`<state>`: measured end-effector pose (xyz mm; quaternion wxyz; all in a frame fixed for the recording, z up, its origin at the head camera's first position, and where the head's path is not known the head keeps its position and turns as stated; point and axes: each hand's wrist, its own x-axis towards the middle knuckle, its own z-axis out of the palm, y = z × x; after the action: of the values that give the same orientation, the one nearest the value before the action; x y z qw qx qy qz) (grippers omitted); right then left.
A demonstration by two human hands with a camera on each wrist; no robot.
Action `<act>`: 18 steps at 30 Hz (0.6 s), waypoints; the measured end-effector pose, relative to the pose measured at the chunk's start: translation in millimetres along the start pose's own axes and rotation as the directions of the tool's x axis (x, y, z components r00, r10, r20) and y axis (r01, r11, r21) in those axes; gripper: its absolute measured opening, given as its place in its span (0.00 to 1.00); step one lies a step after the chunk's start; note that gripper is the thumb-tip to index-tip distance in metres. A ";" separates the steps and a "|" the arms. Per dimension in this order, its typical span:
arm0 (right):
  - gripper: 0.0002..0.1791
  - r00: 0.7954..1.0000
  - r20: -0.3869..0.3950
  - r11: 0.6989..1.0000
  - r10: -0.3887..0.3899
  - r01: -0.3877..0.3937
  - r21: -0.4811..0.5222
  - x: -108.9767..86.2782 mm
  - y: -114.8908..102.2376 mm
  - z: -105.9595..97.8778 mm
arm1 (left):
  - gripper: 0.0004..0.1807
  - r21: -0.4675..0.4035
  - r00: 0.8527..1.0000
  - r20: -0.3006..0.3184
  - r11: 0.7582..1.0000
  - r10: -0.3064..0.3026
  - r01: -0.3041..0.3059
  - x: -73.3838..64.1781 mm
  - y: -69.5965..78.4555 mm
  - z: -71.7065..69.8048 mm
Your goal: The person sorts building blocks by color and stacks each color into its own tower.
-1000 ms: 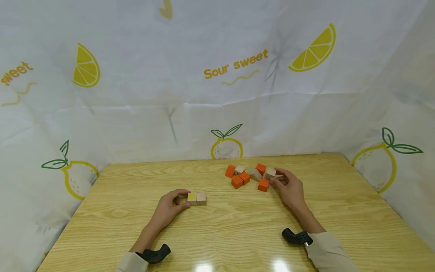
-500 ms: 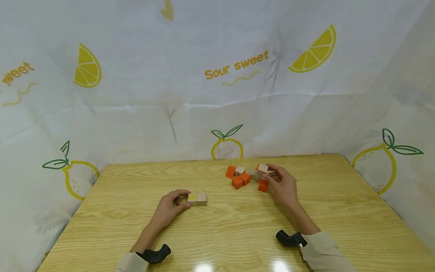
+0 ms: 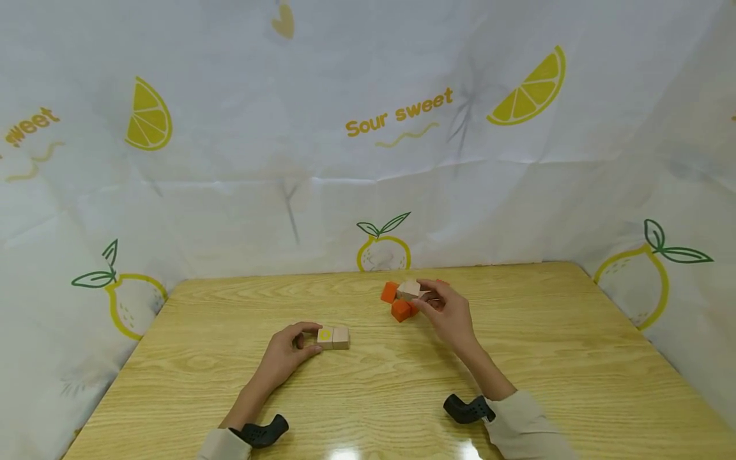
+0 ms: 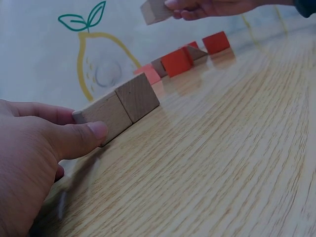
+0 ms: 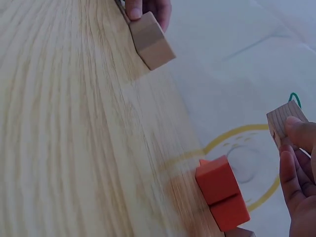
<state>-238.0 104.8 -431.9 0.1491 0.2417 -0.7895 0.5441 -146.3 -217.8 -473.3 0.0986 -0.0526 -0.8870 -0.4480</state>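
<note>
My left hand (image 3: 284,351) pinches a natural-wood block with a yellow ring (image 3: 325,337) between thumb and fingers on the table. Flush against that block's right side stands a second plain wooden block (image 3: 341,338). Over the group of blocks, my right hand (image 3: 451,319) holds a plain wooden cube (image 5: 281,121) by its fingertips, raised off the table. In the left wrist view this held cube (image 4: 156,12) hangs above the orange cubes (image 4: 176,62). The right hand and its cube hide part of the group in the head view.
Orange cubes (image 3: 400,310) lie close together at the table's back middle. Among them a wooden wedge (image 4: 196,51) shows in the left wrist view. Behind the wooden table (image 3: 368,396) hangs a white cloth (image 3: 230,217) printed with lemons.
My right hand has lifted the wooden cube and carried it left, from the group's right end to above its left part. The left hand and its two blocks stay in place.
</note>
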 end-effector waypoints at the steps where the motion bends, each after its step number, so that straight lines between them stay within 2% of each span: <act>1: 0.22 1.000 0.007 1.000 -0.003 0.003 0.010 0.1 -2.3 4.1 | 0.21 0.000 1.000 -0.001 1.000 -0.001 0.001 -0.3 0.5 -0.2; 6: 0.22 0.999 0.048 0.999 -0.019 0.017 0.032 0.6 -10.8 23.5 | 0.21 -0.002 1.000 -0.006 1.000 -0.006 0.006 -0.5 0.6 -0.3; 18: 0.21 0.993 0.090 0.993 -0.081 0.073 0.097 -3.0 -24.4 61.1 | 0.21 -0.007 1.000 0.000 1.000 -0.004 0.004 0.0 -1.9 0.6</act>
<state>-220.5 41.5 -436.4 0.1214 0.3039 -0.7594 0.5624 -146.7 -218.4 -475.1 0.0974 -0.0510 -0.8855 -0.4514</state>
